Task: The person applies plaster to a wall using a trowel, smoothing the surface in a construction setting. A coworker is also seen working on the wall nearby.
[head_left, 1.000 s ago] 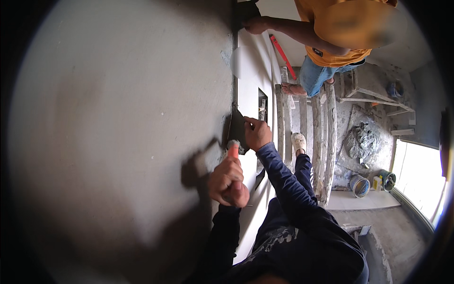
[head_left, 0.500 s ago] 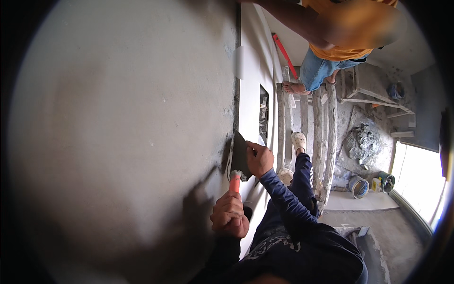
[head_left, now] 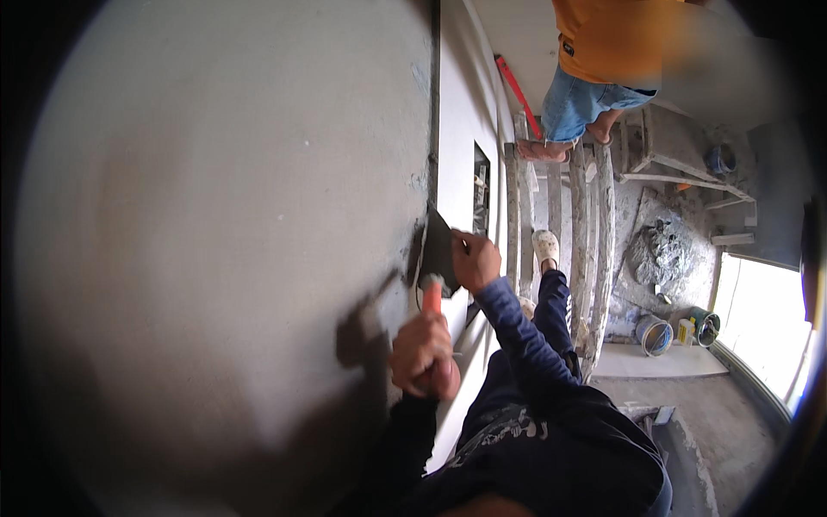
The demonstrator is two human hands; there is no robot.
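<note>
My left hand [head_left: 424, 353] is wrapped around the orange handle of a trowel [head_left: 440, 250]. The dark blade points away from me and lies along the seam where the grey plastered wall [head_left: 250, 215] meets a white panel [head_left: 455, 112]. Grey mortar clings to the blade near the handle. With closed fingers, my right hand [head_left: 478, 261] grips the blade's right edge. My fingertips there are partly hidden.
My foot in a pale clog [head_left: 544, 248] stands on wooden scaffold planks [head_left: 581, 258]. Ahead, a person in an orange shirt [head_left: 603, 43] stands on them, by a red level [head_left: 519, 96]. Below lie a mortar heap [head_left: 659, 254] and buckets [head_left: 655, 336].
Both hands and the trowel have moved a little farther up along the seam. The other person has shifted, and their arm no longer reaches across to the wall in view.
</note>
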